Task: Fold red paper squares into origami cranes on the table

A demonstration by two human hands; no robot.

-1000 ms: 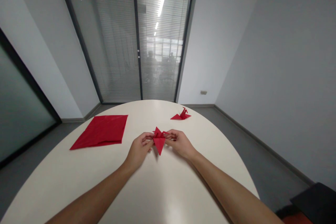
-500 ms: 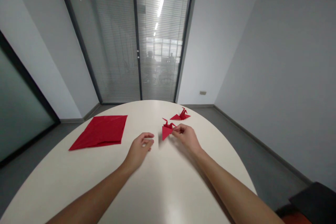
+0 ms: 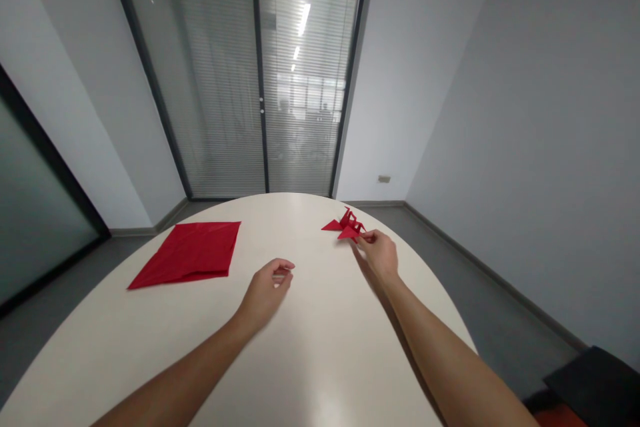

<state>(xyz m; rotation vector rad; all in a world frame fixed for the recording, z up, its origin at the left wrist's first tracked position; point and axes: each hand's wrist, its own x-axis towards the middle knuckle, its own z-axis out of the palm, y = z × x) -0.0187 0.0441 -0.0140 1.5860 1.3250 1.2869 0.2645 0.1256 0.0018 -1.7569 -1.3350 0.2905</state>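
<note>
A red paper crane (image 3: 349, 233) is pinched between the thumb and fingers of my right hand (image 3: 381, 253), at the far right of the table. Just behind it sits another red paper crane (image 3: 332, 225), partly hidden by the held one. I cannot tell whether the two touch. My left hand (image 3: 270, 283) hovers over the middle of the table, fingers curved and apart, with nothing in it. To its left lies a flat stack of red paper (image 3: 193, 253).
The round white table (image 3: 300, 360) fills the foreground. Beyond it stand a glass partition with blinds (image 3: 220, 100) and grey-white walls. A black chair (image 3: 595, 380) is at the lower right, with an orange-red patch beneath it.
My right hand has carried the held crane to the right and away from me, up to the other crane. My left hand has barely moved.
</note>
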